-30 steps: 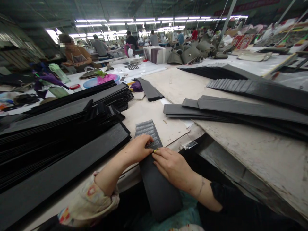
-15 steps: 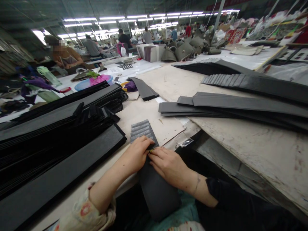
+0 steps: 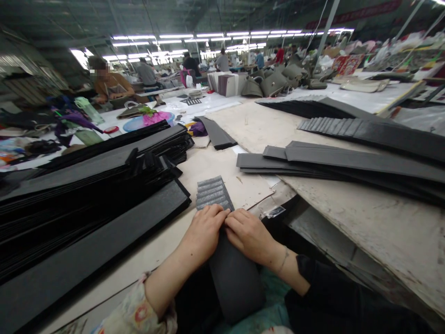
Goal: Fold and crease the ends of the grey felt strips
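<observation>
A stack of dark grey strips (image 3: 238, 283) reaches from my lap up over the table edge, its far end fanned out in several overlapping steps. Just below the fanned part, my left hand (image 3: 206, 232) is closed over the stack's left side. My right hand (image 3: 253, 235) grips the right side, fingers curled over the top strip. The two hands' fingertips nearly meet at the middle, and the thumbs are mostly hidden. The lower end of the stack rests against teal cloth on my lap.
Tall piles of black and grey strips (image 3: 104, 250) flank my left arm. More grey strip stacks (image 3: 347, 157) lie on the right board. A short strip bundle (image 3: 217, 132) sits ahead, near a blue basin (image 3: 132, 124). Another person (image 3: 113, 86) works at far left.
The view has tilted and swung, so everything sits lower and further right. Both hands stay on the strips with only slight finger shifts; a small yellow spot between the fingertips no longer shows.
</observation>
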The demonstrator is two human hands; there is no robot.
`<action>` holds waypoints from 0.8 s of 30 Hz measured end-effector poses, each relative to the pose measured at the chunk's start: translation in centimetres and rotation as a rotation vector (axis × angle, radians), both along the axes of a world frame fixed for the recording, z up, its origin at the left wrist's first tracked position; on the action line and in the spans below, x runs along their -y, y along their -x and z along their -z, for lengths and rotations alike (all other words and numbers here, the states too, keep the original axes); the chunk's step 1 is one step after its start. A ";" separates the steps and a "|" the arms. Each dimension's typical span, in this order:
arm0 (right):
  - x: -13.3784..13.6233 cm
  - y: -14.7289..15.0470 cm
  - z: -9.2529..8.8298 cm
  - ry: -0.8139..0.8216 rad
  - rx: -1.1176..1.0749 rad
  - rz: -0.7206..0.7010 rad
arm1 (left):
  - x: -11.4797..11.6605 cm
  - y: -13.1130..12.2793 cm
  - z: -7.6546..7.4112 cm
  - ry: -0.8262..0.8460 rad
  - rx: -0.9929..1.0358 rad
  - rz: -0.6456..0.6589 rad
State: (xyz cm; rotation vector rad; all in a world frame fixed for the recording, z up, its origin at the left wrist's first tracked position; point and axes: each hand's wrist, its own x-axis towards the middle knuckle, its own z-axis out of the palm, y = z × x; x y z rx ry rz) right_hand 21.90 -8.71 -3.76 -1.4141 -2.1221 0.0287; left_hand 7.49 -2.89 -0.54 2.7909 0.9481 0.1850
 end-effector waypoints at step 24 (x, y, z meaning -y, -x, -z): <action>-4.2 -1.0 -3.1 0.307 0.150 -0.241 | -1.8 3.6 0.6 0.216 0.251 -0.131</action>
